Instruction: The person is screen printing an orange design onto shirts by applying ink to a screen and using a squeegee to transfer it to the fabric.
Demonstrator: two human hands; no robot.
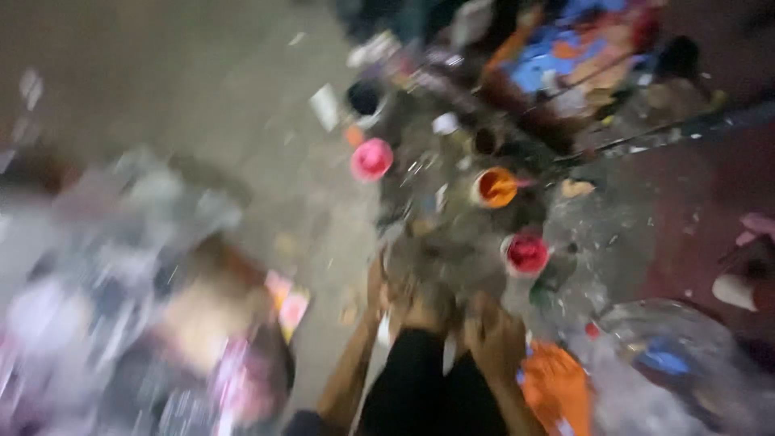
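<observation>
Reaching forward side by side near bottom centre: left hand (pixel 395 303) and right hand (pixel 494 339), both pressed on or gripping a dark object (pixel 416 379) that rises between the forearms. Heavily blurred; fingers curled over its upper edge, spread or grip not discernible, contact with anything else not discernible.

Just beyond the hands, on a grey, paint-flecked floor (pixel 242 105):
- pot of red paint (pixel 526 253), open, nearest the right hand;
- pot of orange paint (pixel 495 187), open, farther out, above the red;
- pot of pink paint (pixel 371 159), open, off to the left, apart from the other two;
- dark round container (pixel 364 98), beyond the pink pot.

Lying beside the right forearm: orange cloth or sheet (pixel 557 387), touching or just beside the wrist.
Lower right: clear crumpled plastic bag (pixel 678 355) with something blue inside.
Top right: painted board (pixel 581 48), blue and orange patches.
Lower left: blurred heap of mixed items (pixel 121 323), kinds indistinguishable.
</observation>
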